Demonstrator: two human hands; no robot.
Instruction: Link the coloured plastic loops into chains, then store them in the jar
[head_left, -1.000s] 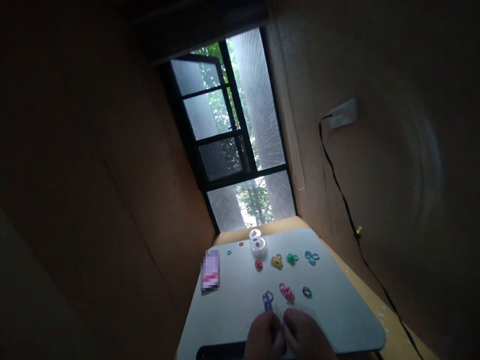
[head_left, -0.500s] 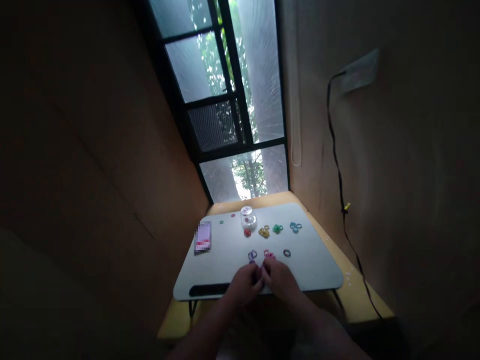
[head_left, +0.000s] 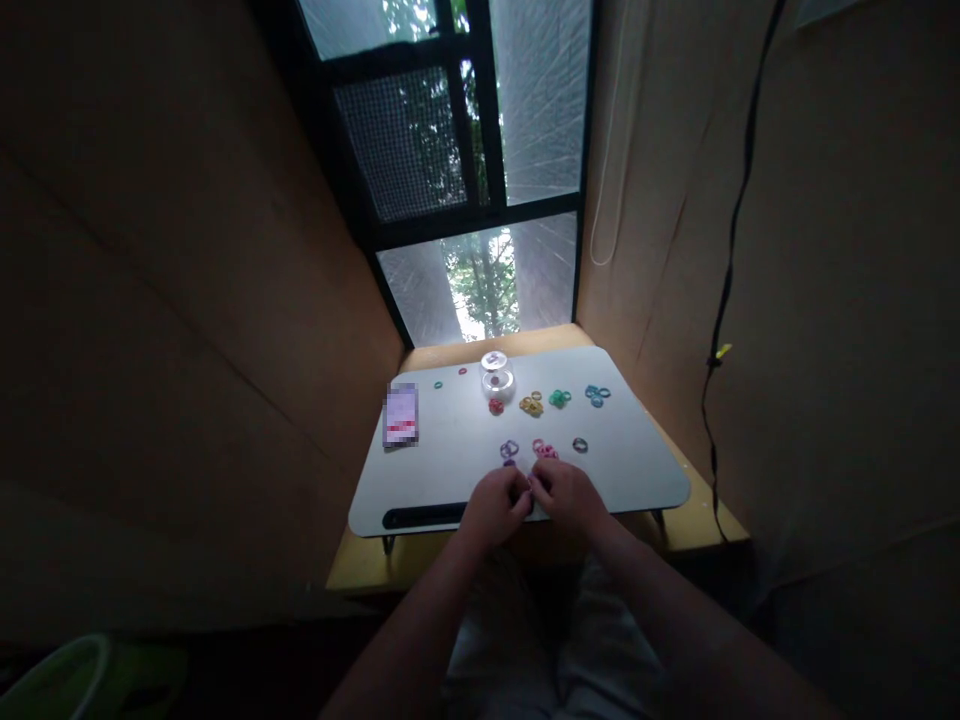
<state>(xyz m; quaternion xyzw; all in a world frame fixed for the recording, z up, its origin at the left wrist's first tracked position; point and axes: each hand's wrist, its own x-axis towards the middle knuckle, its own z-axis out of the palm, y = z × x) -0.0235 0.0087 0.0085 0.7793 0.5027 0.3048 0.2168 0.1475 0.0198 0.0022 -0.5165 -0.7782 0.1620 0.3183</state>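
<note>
The grey desk (head_left: 637,470) carries small heaps of coloured rings. At its near edge the left hand (head_left: 495,507) and right hand (head_left: 568,497) meet, fingertips pinched together; whatever they grip is too small to tell. Purple rings (head_left: 509,450) and pink rings (head_left: 544,449) lie just beyond.

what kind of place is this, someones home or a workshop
Most likely a small corner of a home, set up for a hobby. A low white lap table sits between bare brown walls below a black-framed window with trees outside, and small coloured rings lie sorted in little groups beyond both hands.
</note>
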